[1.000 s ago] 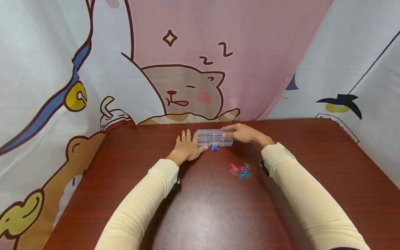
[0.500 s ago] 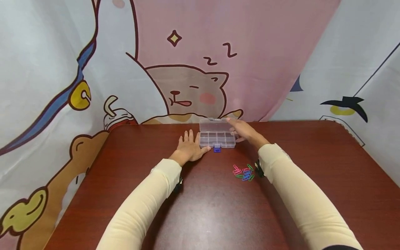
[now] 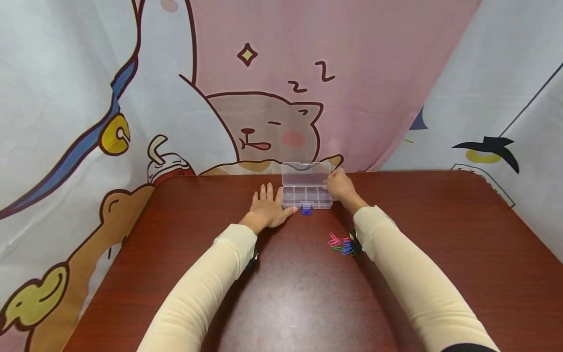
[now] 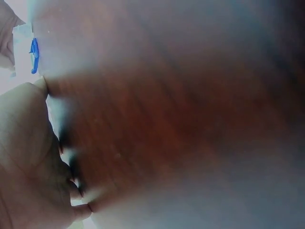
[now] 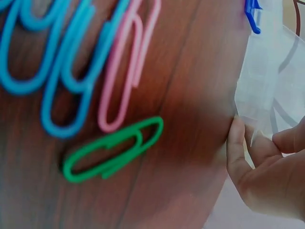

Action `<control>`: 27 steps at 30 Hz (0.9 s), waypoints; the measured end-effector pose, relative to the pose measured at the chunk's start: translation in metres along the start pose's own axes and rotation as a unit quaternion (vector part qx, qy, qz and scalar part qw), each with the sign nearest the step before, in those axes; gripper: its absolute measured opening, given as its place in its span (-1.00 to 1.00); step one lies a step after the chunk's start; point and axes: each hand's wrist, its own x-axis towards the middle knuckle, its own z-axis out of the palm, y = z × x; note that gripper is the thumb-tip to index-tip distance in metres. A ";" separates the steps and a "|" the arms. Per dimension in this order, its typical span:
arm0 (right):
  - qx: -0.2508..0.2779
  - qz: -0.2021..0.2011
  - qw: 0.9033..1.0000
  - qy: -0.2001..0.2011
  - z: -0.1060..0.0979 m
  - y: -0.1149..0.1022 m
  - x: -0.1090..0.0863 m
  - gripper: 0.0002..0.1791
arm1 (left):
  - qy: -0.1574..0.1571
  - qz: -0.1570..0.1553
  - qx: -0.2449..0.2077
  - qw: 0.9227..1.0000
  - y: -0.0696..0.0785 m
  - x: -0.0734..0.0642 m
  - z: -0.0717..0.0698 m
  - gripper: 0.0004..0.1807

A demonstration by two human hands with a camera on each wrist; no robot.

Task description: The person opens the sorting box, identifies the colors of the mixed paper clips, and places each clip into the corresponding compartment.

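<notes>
Palm down with its fingers spread, the left hand (image 3: 266, 210) is resting on the table (image 3: 281, 288) just beside the left end of a clear plastic case (image 3: 318, 206), its thumb lying along the front left corner. At the other end, the right hand (image 3: 340, 186) is bending its fingers against the case near the base of the raised lid (image 3: 305, 174); whether they are pinching the plastic or only touching it, I cannot tell. The case is sitting near the table's far edge, its divided compartments (image 3: 300, 191) facing upward, its lid standing along the back and a blue latch (image 3: 306, 212) sticking out at the front. Closer to the camera, pink clips (image 3: 334, 240), blue clips (image 3: 347, 249) and green clips (image 3: 337, 249) are lying in a loose cluster, partly hidden by a dark wrist strap (image 3: 355, 242). Cream sleeves (image 3: 193, 288) are covering both arms, and a printed curtain (image 3: 374, 73) is hanging behind the table.
</notes>
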 end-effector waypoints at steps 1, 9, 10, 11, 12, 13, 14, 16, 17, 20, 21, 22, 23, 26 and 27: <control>0.000 -0.012 1.000 0.012 -0.007 -0.015 -0.025 -0.72 | 0.000 0.000 0.000 1.000 0.000 0.000 0.001 -0.02; -0.085 -0.060 0.991 0.083 -0.001 -0.008 -0.032 -0.72 | 0.001 0.000 0.003 1.000 -0.001 0.001 0.001 -0.02; -0.088 -0.060 0.990 0.087 0.000 -0.007 -0.031 -0.69 | 0.001 0.000 0.001 1.000 -0.001 0.001 0.001 -0.02; -0.089 -0.065 0.989 0.093 0.001 -0.007 -0.030 -0.68 | 0.001 -0.001 0.000 1.000 -0.001 0.001 0.000 -0.02; -0.091 -0.073 0.988 0.096 0.001 -0.007 -0.030 -0.66 | 0.000 -0.001 0.001 1.000 -0.002 0.001 0.000 -0.01; -0.092 -0.077 0.988 0.098 0.001 -0.007 -0.029 -0.64 | 0.000 -0.002 0.002 1.000 -0.002 0.001 0.000 -0.01; -0.094 -0.083 0.987 0.098 0.001 -0.006 -0.029 -0.62 | 0.000 -0.002 0.005 1.000 -0.002 0.001 0.000 -0.01; -0.095 -0.094 0.986 0.096 0.000 -0.005 -0.028 -0.60 | 0.000 -0.005 0.011 1.000 -0.002 0.002 0.000 -0.01; -0.094 -0.099 0.986 0.093 0.000 -0.005 -0.027 -0.60 | 0.000 -0.006 0.015 1.000 -0.002 0.003 0.000 -0.01; -0.085 -0.106 0.988 0.079 -0.001 -0.005 -0.026 -0.60 | 0.001 -0.009 0.018 1.000 -0.003 0.003 -0.001 -0.01; -0.080 -0.104 0.989 0.074 -0.002 -0.004 -0.026 -0.59 | 0.001 -0.009 0.017 1.000 -0.003 0.003 -0.001 -0.01; -0.074 -0.101 0.990 0.069 -0.002 -0.004 -0.026 -0.59 | 0.000 -0.008 0.016 1.000 -0.003 0.003 -0.001 -0.01; -0.069 -0.097 0.991 0.064 -0.003 -0.003 -0.026 -0.58 | 0.000 -0.006 0.012 1.000 -0.003 0.003 -0.001 0.00; -0.057 -0.089 0.993 0.055 -0.003 -0.001 -0.027 -0.57 | -0.003 0.003 -0.004 1.000 -0.004 0.001 -0.002 0.05; -0.055 -0.088 0.993 0.054 -0.003 -0.001 -0.028 -0.57 | -0.005 0.006 -0.010 1.000 -0.004 0.000 -0.003 0.07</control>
